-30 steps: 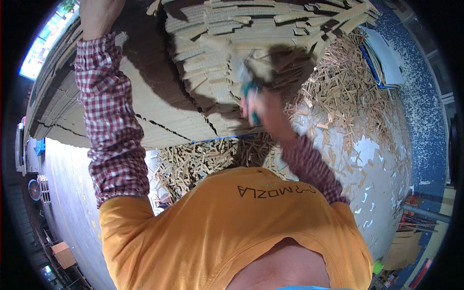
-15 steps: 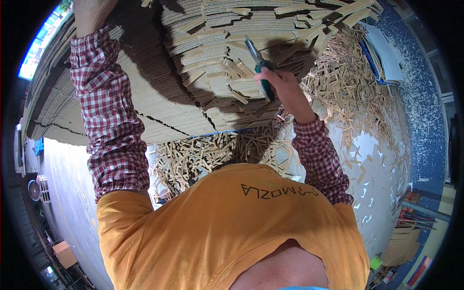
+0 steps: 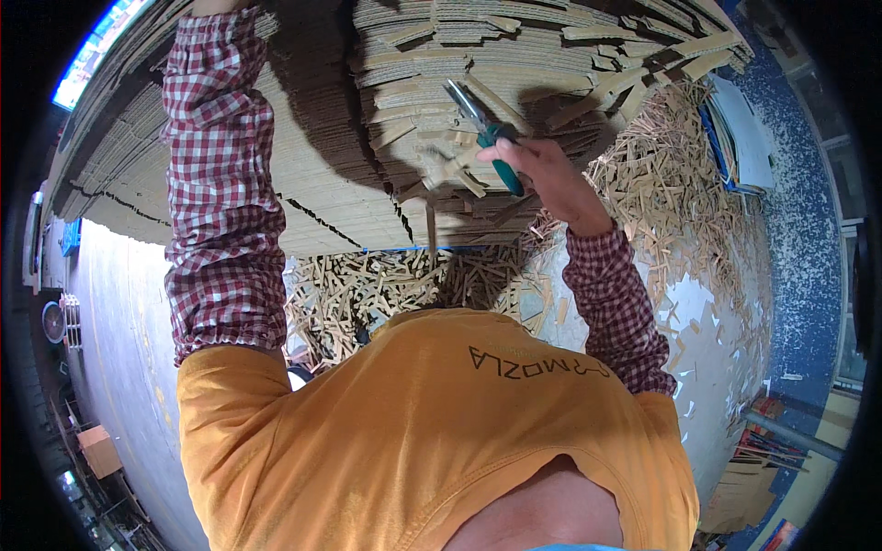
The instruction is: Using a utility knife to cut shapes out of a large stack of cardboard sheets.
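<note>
Workshop floor [image 3: 717, 303] littered with offcuts | tall cardboard stack [image 3: 432, 110] ahead | left hand up top, out of frame, grip unknown | right hand [image 3: 542, 170] clasps green-handled pliers [image 3: 482, 133] at stack's ragged edge | step: pulling strips; next needs firm bite.

Pale concrete floor [image 3: 138, 331] littered with cardboard offcuts [image 3: 680, 193]; blue speckled strip [image 3: 808, 248] at right, possibly painted floor.

Green-handled pliers [image 3: 485, 130], jaws seemingly against stacked cardboard [image 3: 514, 55]
</note>
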A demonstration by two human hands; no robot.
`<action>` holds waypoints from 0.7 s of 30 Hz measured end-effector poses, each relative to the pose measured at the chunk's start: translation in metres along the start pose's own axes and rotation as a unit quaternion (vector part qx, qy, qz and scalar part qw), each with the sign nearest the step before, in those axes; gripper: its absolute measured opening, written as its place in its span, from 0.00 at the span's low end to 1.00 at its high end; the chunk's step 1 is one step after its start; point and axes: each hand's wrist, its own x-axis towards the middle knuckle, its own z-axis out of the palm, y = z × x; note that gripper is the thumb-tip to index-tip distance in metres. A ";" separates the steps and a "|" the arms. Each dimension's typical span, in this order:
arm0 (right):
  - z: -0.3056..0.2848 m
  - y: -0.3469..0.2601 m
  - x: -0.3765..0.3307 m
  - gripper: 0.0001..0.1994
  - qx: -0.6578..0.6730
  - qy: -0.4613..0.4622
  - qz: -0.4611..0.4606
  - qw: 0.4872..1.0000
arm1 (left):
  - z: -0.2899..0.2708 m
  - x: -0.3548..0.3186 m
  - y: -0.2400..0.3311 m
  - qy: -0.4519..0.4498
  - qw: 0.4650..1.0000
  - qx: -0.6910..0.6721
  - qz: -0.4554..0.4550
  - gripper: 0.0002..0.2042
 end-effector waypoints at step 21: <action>0.043 0.005 0.021 0.14 0.125 0.126 -0.066 0.982 | 0.004 0.001 0.011 0.045 0.997 0.052 0.025 0.19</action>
